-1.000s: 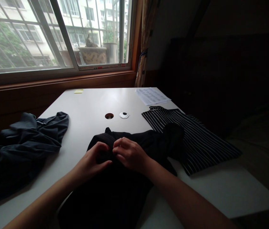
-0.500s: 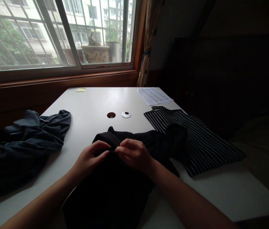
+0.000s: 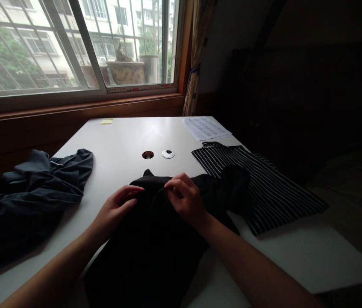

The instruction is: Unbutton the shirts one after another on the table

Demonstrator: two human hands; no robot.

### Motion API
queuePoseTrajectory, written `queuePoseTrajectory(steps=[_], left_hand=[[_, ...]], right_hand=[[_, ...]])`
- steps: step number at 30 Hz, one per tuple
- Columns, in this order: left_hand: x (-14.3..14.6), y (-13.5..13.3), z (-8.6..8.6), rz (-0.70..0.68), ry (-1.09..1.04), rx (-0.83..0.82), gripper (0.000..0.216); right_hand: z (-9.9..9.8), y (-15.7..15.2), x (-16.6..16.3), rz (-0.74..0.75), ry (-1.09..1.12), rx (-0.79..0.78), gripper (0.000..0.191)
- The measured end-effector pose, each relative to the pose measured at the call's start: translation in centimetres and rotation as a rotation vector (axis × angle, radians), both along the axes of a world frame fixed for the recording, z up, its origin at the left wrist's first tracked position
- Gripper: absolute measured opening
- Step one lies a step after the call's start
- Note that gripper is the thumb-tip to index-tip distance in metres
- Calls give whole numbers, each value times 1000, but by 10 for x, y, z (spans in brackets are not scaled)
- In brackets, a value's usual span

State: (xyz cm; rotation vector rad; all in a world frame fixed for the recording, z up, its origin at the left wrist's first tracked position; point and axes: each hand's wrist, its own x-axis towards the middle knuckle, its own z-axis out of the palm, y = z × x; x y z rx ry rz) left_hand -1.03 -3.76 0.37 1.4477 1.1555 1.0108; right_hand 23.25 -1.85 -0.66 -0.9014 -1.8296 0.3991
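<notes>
A black garment [image 3: 148, 256] lies spread over the near middle of the white table, its lower end toward me and its upper edge bunched. At its upper left edge, my left hand [image 3: 116, 209] pinches the cloth between thumb and fingers. My right hand [image 3: 187, 199] grips the same garment a little to the right, fingers curled on a fold near the top. Between the two hands a dark fold of cloth shows. The garment is too dark to tell its exact kind.
On the left lies a crumpled dark blue garment [image 3: 49, 184]. A black-and-white striped garment [image 3: 260, 184] lies flat at the right, partly under the black cloth. Printed papers [image 3: 206, 127], a yellow sticky note [image 3: 107, 121], a cable hole [image 3: 148, 155] and its round cover [image 3: 168, 154] are farther back.
My hands have moved apart: the left slightly left, the right to the right and up. The cloth between them has opened out a little. The view has shifted slightly.
</notes>
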Motion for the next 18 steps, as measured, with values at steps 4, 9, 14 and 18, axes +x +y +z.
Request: queuePoseTrajectory(steps=[4, 9, 14, 18], left_hand=[[-1, -1, -1, -2, -28, -35, 24], [-2, -1, -6, 7, -148, -80, 20], [-2, -1, -6, -5, -222, -132, 23], [0, 0, -3, 48, -171, -71, 22]], right_hand=[[1, 2, 1, -43, 31, -33, 15], [2, 4, 2, -99, 92, -50, 9], [-3, 6, 3, -119, 142, -101, 7], [-5, 5, 3, -111, 174, -180, 8]])
